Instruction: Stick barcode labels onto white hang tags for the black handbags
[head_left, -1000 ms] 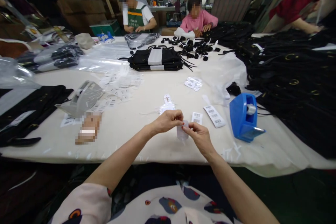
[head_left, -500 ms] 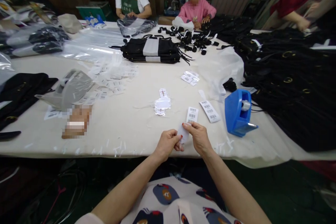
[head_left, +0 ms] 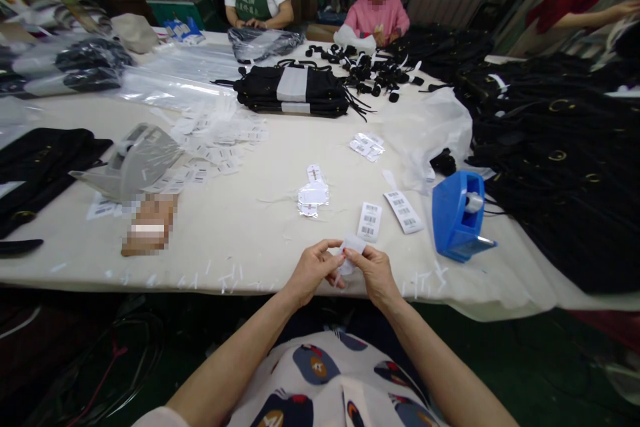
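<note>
At the near edge of the worktop [head_left: 250,233], the fingers of the left hand [head_left: 311,271] and right hand [head_left: 378,273] pinch a small white tag [head_left: 355,243], and a barcode strip [head_left: 370,222] lies just beyond it, slightly right, lengthwise near to far, closer to the right hand.

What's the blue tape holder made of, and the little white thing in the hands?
The chunky blue tape dispenser looks like hard, smooth plastic: one even colour with a soft shine. The small whitish flat piece held in the left hand and right hand could be thin plastic or paper. It's pale and filmy, but partly covered, so I'm unsure.
</note>
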Motion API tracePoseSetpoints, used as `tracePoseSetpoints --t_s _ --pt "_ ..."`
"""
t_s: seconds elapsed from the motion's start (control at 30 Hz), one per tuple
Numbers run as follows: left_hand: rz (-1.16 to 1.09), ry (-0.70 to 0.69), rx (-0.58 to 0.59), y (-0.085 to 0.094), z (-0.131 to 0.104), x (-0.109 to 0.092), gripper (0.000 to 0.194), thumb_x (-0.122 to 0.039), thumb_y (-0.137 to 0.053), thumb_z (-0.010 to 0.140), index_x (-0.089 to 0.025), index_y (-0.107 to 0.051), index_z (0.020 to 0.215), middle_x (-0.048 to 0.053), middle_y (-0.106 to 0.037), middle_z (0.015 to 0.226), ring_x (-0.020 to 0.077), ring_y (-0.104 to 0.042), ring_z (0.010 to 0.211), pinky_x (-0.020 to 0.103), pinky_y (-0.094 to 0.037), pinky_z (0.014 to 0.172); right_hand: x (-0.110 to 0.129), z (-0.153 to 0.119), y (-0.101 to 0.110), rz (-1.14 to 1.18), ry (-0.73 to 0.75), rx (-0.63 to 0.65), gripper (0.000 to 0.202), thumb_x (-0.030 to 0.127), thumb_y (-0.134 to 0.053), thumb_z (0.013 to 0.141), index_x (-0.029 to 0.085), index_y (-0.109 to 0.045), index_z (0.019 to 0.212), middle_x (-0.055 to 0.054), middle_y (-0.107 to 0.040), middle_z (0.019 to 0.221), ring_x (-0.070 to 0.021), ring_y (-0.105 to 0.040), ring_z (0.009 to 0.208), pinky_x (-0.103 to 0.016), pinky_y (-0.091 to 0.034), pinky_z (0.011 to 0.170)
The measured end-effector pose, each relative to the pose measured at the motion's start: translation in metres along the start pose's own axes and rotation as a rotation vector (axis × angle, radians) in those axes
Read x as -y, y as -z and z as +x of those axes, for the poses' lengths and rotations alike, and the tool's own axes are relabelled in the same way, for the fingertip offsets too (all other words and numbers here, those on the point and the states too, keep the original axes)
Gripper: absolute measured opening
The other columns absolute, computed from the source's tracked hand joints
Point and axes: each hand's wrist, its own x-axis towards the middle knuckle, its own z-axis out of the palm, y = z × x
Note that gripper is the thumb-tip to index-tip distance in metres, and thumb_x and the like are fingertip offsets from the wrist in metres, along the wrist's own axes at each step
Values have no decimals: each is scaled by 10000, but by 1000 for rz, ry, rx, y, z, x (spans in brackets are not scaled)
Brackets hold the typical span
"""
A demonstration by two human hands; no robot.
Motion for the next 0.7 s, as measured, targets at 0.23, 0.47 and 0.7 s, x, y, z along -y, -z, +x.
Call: tracePoseSetpoints --t_s 0.23,0.47,0.7 --pt "70 38 -82 8 -1 3 280 -378 -640 658 -110 -629 736 -42 -533 503 37 -386 314 167 -314 306 9 -1 10 -181 60 135 218 364 -671 652 168 -650 747 15 -604 671 -119 -497 620 -243 -384 593" --pt "269 138 10 30 3 2 195 -282 -647 620 -113 -596 701 -49 -510 432 36 -374 295 153 -240 315 -4 14 15 -237 42 -15 270 421 -672 620 162 -600 596 48 -461 501 -78 -364 489 -225 -284 475" --pt "564 202 -117 52 9 -2 56 -184 -596 615 -134 -575 600 -57 -475 393 44 -353 282 158 -244 309 -21 14 5 -238 -26 -86 344 511 -626 620 175 -549 605 68 -417 425 -69 -306 388 -224 -204 396"
